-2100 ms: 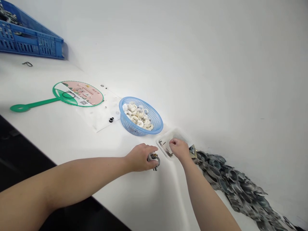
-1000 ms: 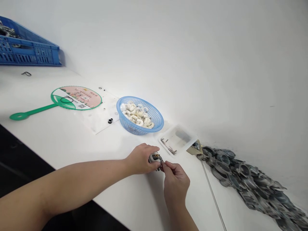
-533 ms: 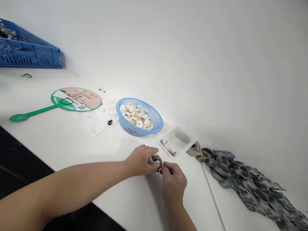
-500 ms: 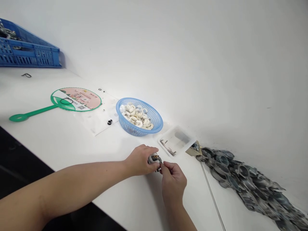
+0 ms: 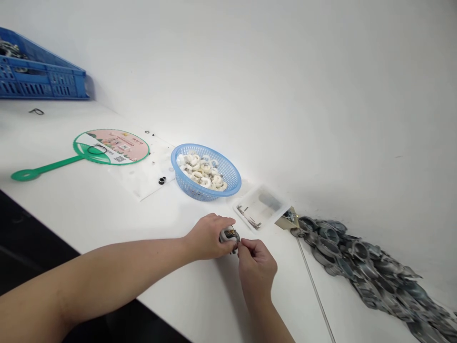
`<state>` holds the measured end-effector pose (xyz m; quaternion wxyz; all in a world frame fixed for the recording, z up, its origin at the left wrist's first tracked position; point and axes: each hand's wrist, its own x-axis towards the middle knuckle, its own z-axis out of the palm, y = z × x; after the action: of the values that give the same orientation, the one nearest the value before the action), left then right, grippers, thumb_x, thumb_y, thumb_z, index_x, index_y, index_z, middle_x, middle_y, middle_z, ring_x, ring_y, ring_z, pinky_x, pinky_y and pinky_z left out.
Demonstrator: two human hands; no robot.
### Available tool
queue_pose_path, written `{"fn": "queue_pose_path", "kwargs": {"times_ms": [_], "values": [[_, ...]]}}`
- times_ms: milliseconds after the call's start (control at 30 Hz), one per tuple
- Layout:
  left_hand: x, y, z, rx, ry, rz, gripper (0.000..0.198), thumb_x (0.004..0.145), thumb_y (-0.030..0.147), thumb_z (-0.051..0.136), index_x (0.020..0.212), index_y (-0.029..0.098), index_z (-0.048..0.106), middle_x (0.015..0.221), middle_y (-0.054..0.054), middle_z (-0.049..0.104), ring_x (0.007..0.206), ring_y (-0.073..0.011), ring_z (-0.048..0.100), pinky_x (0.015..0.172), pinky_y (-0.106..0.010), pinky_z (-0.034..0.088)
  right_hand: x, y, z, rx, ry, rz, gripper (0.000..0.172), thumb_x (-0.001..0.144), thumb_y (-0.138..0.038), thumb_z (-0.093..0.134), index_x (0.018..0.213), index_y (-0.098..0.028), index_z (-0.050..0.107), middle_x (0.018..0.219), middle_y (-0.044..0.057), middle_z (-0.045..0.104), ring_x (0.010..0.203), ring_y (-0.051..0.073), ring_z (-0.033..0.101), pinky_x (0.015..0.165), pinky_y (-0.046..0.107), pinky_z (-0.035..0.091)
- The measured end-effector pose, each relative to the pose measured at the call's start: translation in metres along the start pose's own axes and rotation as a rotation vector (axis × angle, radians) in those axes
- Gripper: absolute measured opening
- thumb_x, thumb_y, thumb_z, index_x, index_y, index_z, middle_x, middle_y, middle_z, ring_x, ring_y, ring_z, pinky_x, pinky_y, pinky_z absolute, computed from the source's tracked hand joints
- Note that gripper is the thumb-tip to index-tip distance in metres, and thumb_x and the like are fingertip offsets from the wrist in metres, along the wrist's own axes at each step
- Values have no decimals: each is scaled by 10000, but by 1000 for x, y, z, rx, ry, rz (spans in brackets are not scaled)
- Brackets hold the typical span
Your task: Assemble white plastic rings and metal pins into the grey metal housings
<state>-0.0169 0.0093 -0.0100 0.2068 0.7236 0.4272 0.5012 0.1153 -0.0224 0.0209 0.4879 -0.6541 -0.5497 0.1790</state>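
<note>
My left hand (image 5: 210, 237) is closed around a small part (image 5: 230, 234) with a white ring and dark metal, low over the white table. Something gold-coloured shows inside the ring. Against the part's right side, my right hand (image 5: 257, 264) is closed in a pinch of thumb and forefinger. Whatever lies between those fingertips is too small to make out. Just beyond the hands stands a clear plastic tray (image 5: 246, 206) holding thin metal pins. A blue mesh basket (image 5: 233, 183) full of white rings with small metal bits is farther back.
Grey metal castings (image 5: 371, 271) lie piled along the right, beside a small cardboard box (image 5: 285, 223). A green-handled fan (image 5: 123, 143) and small black rings (image 5: 162, 180) lie at left. A blue crate (image 5: 53, 81) stands at far left. A thin rod (image 5: 316, 290) crosses the right side.
Both hands stay on the part in almost the same place, with a very slight movement of the right fingers. The whole view has shifted slightly.
</note>
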Motion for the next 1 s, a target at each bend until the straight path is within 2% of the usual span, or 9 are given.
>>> {"fn": "queue_pose_path", "kwargs": {"times_ms": [267, 433, 567, 700, 1000], "values": [[0, -1, 0, 2, -5, -16, 424, 675, 314, 625, 1080, 193, 595, 975, -66, 674, 902, -239, 589, 823, -384, 490, 0, -5, 2, -41, 20, -17, 118, 626, -272, 570, 636, -179, 640, 575, 10, 617, 541, 153, 515, 539, 260, 419], [1, 1, -2, 3, -8, -43, 420, 674, 309, 624, 1080, 204, 597, 955, -55, 674, 902, -237, 588, 823, -378, 489, 0, 1, 3, -23, 23, -49, 145, 638, -309, 604, 653, -170, 644, 577, 18, 615, 543, 154, 523, 531, 261, 425], [2, 1, -6, 8, -25, -63, 421, 680, 329, 627, 1081, 203, 597, 918, -54, 671, 886, -235, 587, 815, -376, 486, 5, 10, -2, -8, -61, -21, 222, 642, -375, 641, 704, -161, 655, 569, 21, 618, 552, 162, 546, 543, 274, 431], [2, 1, -7, 9, -49, -41, 456, 686, 345, 629, 1113, 194, 579, 929, -63, 665, 892, -236, 578, 821, -377, 479, 9, 18, -7, 47, -158, -5, 226, 635, -380, 657, 715, -168, 666, 633, 37, 656, 602, 176, 585, 595, 296, 462], [2, 2, -10, 6, -67, -77, 455, 683, 331, 632, 1117, 209, 577, 932, -50, 662, 886, -231, 576, 816, -367, 476, 12, 22, -5, 246, -219, -10, 241, 570, -393, 744, 665, -179, 688, 684, 43, 675, 661, 191, 611, 639, 319, 501]]}}
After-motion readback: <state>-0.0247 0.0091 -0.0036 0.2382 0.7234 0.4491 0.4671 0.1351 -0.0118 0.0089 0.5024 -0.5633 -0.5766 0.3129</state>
